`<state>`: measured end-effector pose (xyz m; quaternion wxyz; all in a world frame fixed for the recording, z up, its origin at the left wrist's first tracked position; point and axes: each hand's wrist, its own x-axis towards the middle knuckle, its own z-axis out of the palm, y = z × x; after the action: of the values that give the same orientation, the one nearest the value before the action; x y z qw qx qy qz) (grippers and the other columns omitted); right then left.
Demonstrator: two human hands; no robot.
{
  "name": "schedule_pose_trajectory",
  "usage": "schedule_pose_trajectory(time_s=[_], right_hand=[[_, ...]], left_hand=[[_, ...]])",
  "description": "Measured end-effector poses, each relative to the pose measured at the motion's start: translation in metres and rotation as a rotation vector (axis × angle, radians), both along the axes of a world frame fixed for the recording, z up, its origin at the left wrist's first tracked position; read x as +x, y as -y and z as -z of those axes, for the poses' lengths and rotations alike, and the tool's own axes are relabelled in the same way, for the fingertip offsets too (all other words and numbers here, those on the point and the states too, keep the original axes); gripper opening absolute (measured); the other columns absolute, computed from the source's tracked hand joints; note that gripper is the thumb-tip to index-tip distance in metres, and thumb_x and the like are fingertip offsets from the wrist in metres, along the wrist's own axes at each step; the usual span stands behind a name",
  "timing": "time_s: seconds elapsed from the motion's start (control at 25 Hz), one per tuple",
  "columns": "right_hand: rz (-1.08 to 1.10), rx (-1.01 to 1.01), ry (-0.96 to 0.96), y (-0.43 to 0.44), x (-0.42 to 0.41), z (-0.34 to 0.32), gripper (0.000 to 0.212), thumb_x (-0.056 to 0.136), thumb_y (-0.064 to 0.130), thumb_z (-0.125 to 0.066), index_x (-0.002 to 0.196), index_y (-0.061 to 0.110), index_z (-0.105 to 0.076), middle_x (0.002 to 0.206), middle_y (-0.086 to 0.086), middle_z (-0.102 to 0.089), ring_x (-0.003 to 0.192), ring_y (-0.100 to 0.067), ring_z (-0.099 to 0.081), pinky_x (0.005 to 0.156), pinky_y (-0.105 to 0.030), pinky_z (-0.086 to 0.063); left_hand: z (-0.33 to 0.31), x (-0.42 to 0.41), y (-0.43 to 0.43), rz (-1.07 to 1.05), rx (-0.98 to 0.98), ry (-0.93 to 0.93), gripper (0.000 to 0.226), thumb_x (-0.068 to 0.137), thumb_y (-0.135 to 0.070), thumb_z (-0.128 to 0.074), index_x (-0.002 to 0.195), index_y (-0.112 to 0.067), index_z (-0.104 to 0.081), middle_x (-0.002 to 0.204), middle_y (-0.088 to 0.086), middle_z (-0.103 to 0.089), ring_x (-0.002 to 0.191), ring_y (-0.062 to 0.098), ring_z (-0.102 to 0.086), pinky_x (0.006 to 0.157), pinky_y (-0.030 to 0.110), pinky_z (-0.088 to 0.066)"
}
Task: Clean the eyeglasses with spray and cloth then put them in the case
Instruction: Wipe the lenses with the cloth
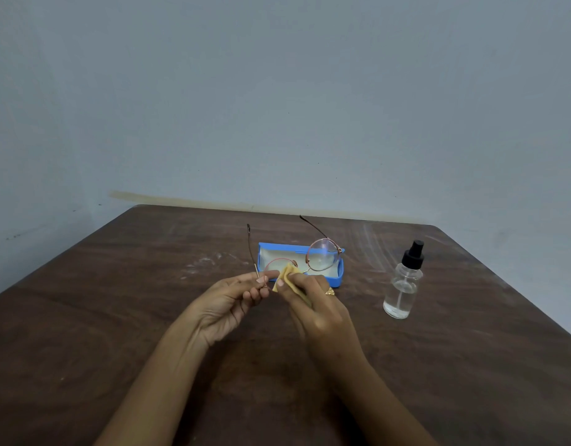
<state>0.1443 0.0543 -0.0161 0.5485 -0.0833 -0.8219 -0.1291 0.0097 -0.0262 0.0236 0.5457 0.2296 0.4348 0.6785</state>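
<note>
Thin rose-gold eyeglasses (322,258) with round lenses are held above the table, their arms unfolded and pointing away from me. My left hand (228,300) pinches the frame at its left hinge. My right hand (313,299), with a gold ring, presses a small yellow cloth (289,274) against the left lens, which the cloth mostly hides. Behind the glasses an open blue case (334,279) with a pale lining lies on the table. A clear spray bottle (404,283) with a black nozzle stands upright to the right, apart from both hands.
The brown wooden table (117,317) has pale smears near the case. A blue-grey wall stands right behind its far edge. The table's right edge runs diagonally past the bottle.
</note>
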Motion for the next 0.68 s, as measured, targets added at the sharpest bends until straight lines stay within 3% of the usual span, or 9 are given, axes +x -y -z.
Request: schedule_pose_trajectory(time_s=[0.12,0.36,0.56,0.68], right_hand=[[0.041,-0.03,-0.031,-0.003,0.004,-0.003,0.019,0.088,0.006,-0.053,0.094,-0.001,-0.07,0.092,-0.011,-0.066,0.079,-0.023,-0.062,0.06,-0.032,-0.053],[0.055,-0.061,-0.156,-0.004,-0.001,-0.007,0.022,0.089,0.002,-0.05,0.097,-0.003,-0.069,0.104,-0.005,-0.047,0.095,-0.016,-0.052,0.085,-0.026,-0.045],[-0.026,-0.052,-0.106,0.003,-0.009,-0.005,0.025,0.095,0.005,-0.045,0.1,-0.004,-0.068,0.103,-0.013,-0.061,0.087,-0.027,-0.061,0.076,-0.033,-0.051],[-0.053,-0.014,-0.036,0.006,-0.01,-0.005,0.02,0.092,0.005,-0.051,0.099,-0.003,-0.067,0.103,-0.013,-0.064,0.086,-0.024,-0.061,0.072,-0.033,-0.053]], left_hand=[[0.0,-0.001,0.0,0.008,0.009,0.015,0.024,0.088,0.003,-0.041,0.094,-0.001,-0.064,0.051,0.004,-0.057,0.035,0.001,-0.048,0.036,0.004,-0.041],[0.0,0.003,-0.001,0.005,-0.001,-0.026,0.022,0.087,0.002,-0.044,0.091,-0.002,-0.065,0.05,0.004,-0.059,0.035,0.002,-0.049,0.036,0.004,-0.041],[0.003,0.005,-0.002,-0.009,-0.005,-0.08,0.019,0.086,0.003,-0.046,0.089,-0.002,-0.064,0.05,0.003,-0.059,0.036,0.001,-0.05,0.035,0.004,-0.038],[0.003,0.004,-0.003,-0.003,0.01,-0.053,0.021,0.087,0.004,-0.043,0.09,0.0,-0.063,0.051,0.004,-0.058,0.036,0.001,-0.05,0.035,0.004,-0.039]])
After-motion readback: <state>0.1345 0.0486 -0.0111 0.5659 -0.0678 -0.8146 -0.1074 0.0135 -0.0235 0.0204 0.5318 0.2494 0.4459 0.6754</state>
